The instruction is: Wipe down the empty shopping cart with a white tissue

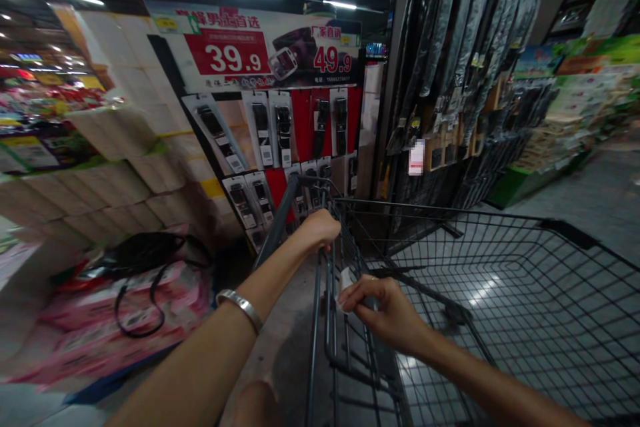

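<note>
A dark wire shopping cart (500, 217) stands before me, turned sideways, with its grey push handle (275, 230) on the left. My left hand (321, 228), below a silver bracelet (241, 310) on the forearm, is closed over the bars at the handle end; its fingertips are mostly hidden. Nearer to me, my right hand (376, 303) pinches a small white piece (346, 278) that looks like paper or tissue. That piece is against or just above the bars of the cart's rear panel; contact is unclear.
Packaged belts (284, 123) hang under a price sign (235, 57) straight ahead. More wrapped belts (463, 27) hang at right. On the left, a black bag (140, 250) lies on pink packages (165, 300), beside stacked paper rolls (117, 193). Grey floor (600, 180) runs off right.
</note>
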Available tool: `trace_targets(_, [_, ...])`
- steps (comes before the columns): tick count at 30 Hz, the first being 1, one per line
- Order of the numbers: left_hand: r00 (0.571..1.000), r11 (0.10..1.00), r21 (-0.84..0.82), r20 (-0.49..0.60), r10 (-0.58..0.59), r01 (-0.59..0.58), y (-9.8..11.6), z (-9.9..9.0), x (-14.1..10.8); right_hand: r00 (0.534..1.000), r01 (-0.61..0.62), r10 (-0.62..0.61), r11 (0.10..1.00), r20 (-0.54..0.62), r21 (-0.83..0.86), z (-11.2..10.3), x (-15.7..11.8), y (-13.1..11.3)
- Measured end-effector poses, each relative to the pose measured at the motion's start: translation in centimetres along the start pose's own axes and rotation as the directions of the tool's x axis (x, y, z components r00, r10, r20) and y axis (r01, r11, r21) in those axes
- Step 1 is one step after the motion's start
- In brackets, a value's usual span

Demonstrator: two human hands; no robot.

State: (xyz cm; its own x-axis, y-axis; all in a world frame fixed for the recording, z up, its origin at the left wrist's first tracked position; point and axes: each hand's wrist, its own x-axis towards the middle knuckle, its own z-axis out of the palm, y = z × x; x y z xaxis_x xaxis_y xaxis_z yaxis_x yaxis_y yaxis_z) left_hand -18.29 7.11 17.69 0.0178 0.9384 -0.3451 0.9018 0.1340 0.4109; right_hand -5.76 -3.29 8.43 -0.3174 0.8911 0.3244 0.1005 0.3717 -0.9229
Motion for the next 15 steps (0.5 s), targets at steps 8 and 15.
trace_targets(8, [1.0, 1.0, 0.026, -0.005, 0.008, -0.008, -0.1, 0.1, 0.0, 1.0, 0.014, -0.014, 1.0, 0.001, 0.021, 0.3, -0.8, -0.6])
trace_targets(15, [1.0, 1.0, -0.019, -0.003, 0.017, -0.017, -0.2, 0.1, 0.2, 0.99, 0.082, -0.078, 0.996, 0.116, -0.025, 0.2, -1.3, -1.1])
